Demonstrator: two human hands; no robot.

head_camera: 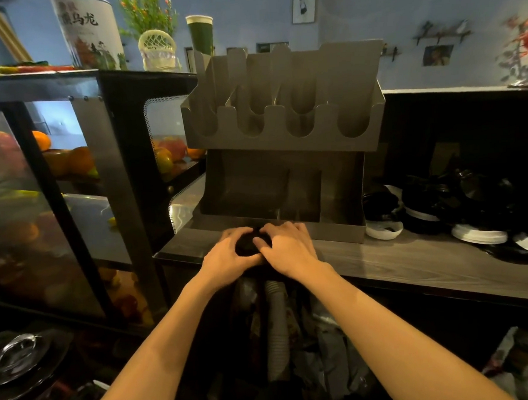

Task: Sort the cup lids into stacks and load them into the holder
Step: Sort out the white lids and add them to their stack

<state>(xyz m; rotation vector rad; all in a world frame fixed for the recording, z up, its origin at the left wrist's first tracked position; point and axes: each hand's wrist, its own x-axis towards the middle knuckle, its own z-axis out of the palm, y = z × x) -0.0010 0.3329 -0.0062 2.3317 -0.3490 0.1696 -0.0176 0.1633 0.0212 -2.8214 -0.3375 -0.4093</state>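
Note:
A steel lid holder stands on the wooden counter, its upper row of U-shaped slots showing no lids. Just in front of its base, my left hand and my right hand curl round a small stack of black lids from both sides; the stack is mostly hidden by my fingers. To the right of the holder lies a loose pile of black lids and white lids, some stacked, some scattered.
A glass display case with fruit stands at the left, close to the holder. On top of it are a tea tin, a small white basket and a green paper cup. Bags and a grey hose sit below the counter edge.

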